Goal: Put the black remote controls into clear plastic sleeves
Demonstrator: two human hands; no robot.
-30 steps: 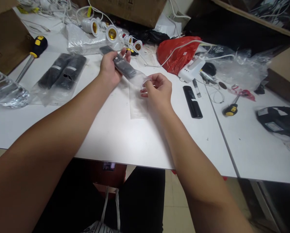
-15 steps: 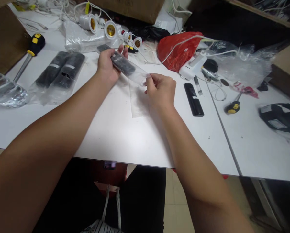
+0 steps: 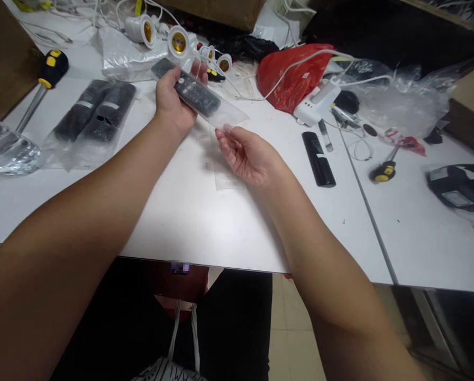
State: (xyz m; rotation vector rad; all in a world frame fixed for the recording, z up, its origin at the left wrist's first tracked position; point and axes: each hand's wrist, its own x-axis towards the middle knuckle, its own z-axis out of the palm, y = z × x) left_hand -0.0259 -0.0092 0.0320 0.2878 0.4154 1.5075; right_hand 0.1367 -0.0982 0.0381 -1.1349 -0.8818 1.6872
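My left hand is wrapped round a dark remote control, which lies tilted inside a clear plastic sleeve. The remote's buttons face up. At the sleeve's loose lower right end, my right hand has its thumb and fingertips closed on the plastic, palm turned partly upward. Below the hands, another flat clear sleeve lies on the white table. To the right, a black remote rests with its back up and a white label showing.
Bagged remotes lie at left near a screwdriver. White lamp sockets stand behind the hands. A red bag, a white power strip and a second screwdriver are at right. The table edge runs in front.
My right hand has rolled palm-up and shifted slightly left at the sleeve's end. The held remote's button side has turned more into view, and the loose plastic has spread flatter.
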